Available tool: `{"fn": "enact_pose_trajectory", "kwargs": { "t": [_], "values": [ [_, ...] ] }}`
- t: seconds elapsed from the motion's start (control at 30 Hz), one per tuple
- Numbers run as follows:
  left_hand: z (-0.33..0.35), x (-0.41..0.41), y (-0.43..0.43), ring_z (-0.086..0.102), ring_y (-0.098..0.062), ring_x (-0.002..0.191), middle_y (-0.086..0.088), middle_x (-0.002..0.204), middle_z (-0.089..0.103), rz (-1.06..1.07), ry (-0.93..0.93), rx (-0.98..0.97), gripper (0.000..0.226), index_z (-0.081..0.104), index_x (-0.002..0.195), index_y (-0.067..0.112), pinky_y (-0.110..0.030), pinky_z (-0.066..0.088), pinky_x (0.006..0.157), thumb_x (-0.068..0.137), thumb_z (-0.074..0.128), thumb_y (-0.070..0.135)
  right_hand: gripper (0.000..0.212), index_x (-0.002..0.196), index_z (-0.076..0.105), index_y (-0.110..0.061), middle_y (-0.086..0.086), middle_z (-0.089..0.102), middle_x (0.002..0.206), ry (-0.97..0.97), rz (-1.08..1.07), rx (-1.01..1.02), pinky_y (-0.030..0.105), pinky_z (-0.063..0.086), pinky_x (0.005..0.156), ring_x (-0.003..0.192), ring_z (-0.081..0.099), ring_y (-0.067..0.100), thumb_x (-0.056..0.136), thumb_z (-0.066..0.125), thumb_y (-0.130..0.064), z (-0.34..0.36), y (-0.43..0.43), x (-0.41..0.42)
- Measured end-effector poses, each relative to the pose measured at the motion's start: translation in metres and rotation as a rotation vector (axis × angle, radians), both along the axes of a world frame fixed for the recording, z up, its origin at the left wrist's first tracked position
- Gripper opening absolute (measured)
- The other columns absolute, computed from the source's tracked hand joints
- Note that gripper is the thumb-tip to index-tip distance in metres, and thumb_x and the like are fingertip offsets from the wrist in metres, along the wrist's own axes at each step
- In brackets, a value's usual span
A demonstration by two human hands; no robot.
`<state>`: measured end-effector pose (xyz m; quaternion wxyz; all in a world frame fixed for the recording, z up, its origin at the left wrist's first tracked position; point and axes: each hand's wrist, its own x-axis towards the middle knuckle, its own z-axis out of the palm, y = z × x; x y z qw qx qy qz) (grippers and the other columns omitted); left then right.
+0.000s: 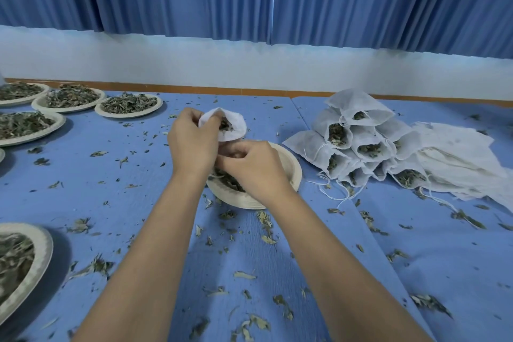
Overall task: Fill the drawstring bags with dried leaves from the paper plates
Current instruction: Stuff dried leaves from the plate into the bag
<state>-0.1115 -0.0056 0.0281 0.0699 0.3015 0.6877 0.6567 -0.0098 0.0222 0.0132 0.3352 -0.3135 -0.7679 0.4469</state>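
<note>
— Head view, the only one here. Which step is this?

— Mid-fill, I'd judge. The left hand (194, 144) pinches the rim of a small white mesh drawstring bag (236, 132) and holds its mouth open just above the round beige paper plate (294, 172). Some leaves already show inside. The right hand (249, 166) is curled down onto the dried green leaves (226, 179) on that plate, close against the left wrist. I cannot tell whether it has a pinch gathered, because the fingers hide it.

— And the next move?

— Probably lifting a pinch into the open mouth, with the bag kept over the plate so strays fall back.

— Room to work?

— It's tight on the right. The stacked pile of filled white bags (361, 141) sits near the plate with drawstrings trailing toward it, and flat empty white bags (455, 164) lie beyond. A seam between two tables (394, 272) runs just right of the plate. On the left the blue table cover (138, 203) is littered with loose leaf bits. The full paper plates (127, 115) stand well apart, along the far-left side.
</note>
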Motion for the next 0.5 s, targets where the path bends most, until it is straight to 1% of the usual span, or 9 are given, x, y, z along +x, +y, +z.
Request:
{"fn": "enact_pose_trajectory", "kwargs": {
  "t": [0.07,0.1,0.17,0.2,0.23,0.3,0.37,0.43,0.5],
  "values": [
    [0.000,0.001,0.001,0.063,-0.027,0.083,-0.004,0.083,0.060,-0.028,-0.119,0.054,0.023,0.051,0.076,0.015,-0.044,0.054,0.077,0.088,0.061,0.031,0.011,0.085,0.078,-0.016,-0.013,0.062,0.058,-0.016,-0.025,0.031,0.007,0.033,0.047,0.046,0.049,-0.005,0.077,0.074,-0.023,-0.004,-0.004,-0.004],
    [0.000,0.001,0.001,0.067,-0.029,0.082,-0.009,0.088,0.063,-0.047,-0.182,0.074,0.021,0.052,0.079,0.014,-0.045,0.056,0.077,0.089,0.060,0.030,0.008,0.082,0.078,-0.018,-0.012,0.061,0.055,-0.031,-0.040,0.056,0.011,0.034,0.048,0.046,0.048,-0.002,0.077,0.074,-0.023,-0.005,-0.005,-0.005],
    [0.002,0.002,0.001,0.068,-0.020,0.059,-0.011,0.083,0.064,-0.073,-0.273,0.116,0.019,0.050,0.080,0.013,-0.033,0.058,0.059,0.091,0.058,0.027,0.007,0.081,0.078,-0.019,-0.006,0.063,0.057,-0.038,-0.058,0.078,0.023,0.040,0.054,0.050,0.047,0.004,0.077,0.073,-0.022,-0.008,-0.007,-0.008],
    [0.003,0.002,0.001,0.063,-0.012,0.046,-0.007,0.075,0.062,-0.070,-0.293,0.124,0.020,0.049,0.079,0.014,-0.027,0.053,0.050,0.092,0.057,0.027,0.006,0.080,0.078,-0.020,-0.005,0.064,0.060,-0.043,-0.064,0.089,0.026,0.042,0.056,0.053,0.049,0.009,0.078,0.072,-0.022,-0.009,-0.008,-0.009],
    [0.004,0.001,0.000,0.055,-0.009,0.039,-0.004,0.068,0.057,-0.055,-0.291,0.116,0.021,0.048,0.078,0.015,-0.024,0.046,0.046,0.092,0.056,0.028,0.006,0.079,0.077,-0.020,-0.005,0.066,0.064,-0.060,-0.073,0.114,0.029,0.045,0.058,0.058,0.053,0.012,0.078,0.072,-0.022,-0.009,-0.008,-0.009],
    [0.006,-0.004,-0.001,0.045,-0.011,0.043,0.000,0.063,0.048,-0.013,-0.257,0.098,0.026,0.045,0.073,0.016,-0.025,0.036,0.049,0.092,0.055,0.031,0.007,0.077,0.076,-0.021,-0.006,0.068,0.078,-0.142,-0.122,0.230,0.033,0.049,0.064,0.074,0.060,0.015,0.080,0.069,-0.021,-0.011,-0.009,-0.009],
    [0.004,-0.010,-0.003,0.041,-0.014,0.055,0.002,0.066,0.044,0.055,-0.164,0.072,0.030,0.043,0.070,0.018,-0.030,0.031,0.053,0.093,0.055,0.033,0.007,0.081,0.073,-0.022,-0.005,0.064,0.091,-0.246,-0.213,0.375,0.029,0.044,0.066,0.091,0.057,0.016,0.083,0.066,-0.022,-0.012,-0.005,-0.006],
    [0.002,-0.011,-0.007,0.041,-0.012,0.061,0.006,0.069,0.044,0.154,-0.031,0.016,0.028,0.045,0.074,0.017,-0.029,0.030,0.055,0.093,0.054,0.035,0.012,0.093,0.071,-0.023,-0.003,0.060,0.101,-0.340,-0.275,0.475,0.026,0.038,0.069,0.102,0.050,0.017,0.087,0.062,-0.025,-0.011,0.003,0.000],
    [0.001,-0.011,-0.010,0.041,-0.011,0.063,0.008,0.071,0.043,0.232,0.091,0.016,0.025,0.046,0.084,0.012,-0.029,0.026,0.055,0.094,0.054,0.033,0.027,0.114,0.065,-0.023,0.000,0.058,0.117,-0.435,-0.261,0.504,0.029,0.038,0.080,0.115,0.044,0.020,0.090,0.057,-0.032,-0.011,0.013,0.007]
  ]
}}
